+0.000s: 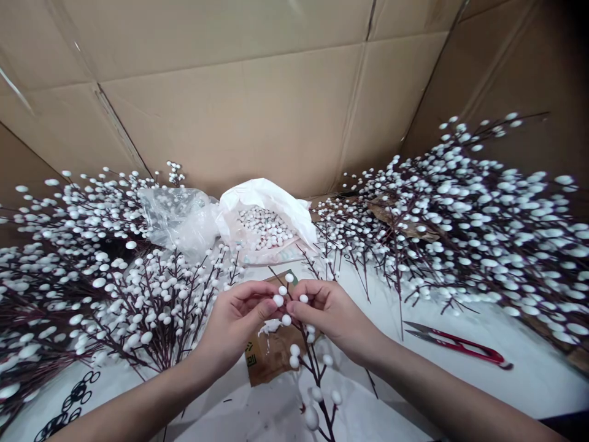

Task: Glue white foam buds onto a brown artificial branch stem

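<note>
A dark twig studded with white beads rose over the white bench. The left hand pinched a bead at its tip; the right hand pinched the stem beside it. Red snips lay nearby.

We see bright, even light from above, with soft shadows under both hands. Far to either side of them the view bends and the white buds blur and smear.
</note>
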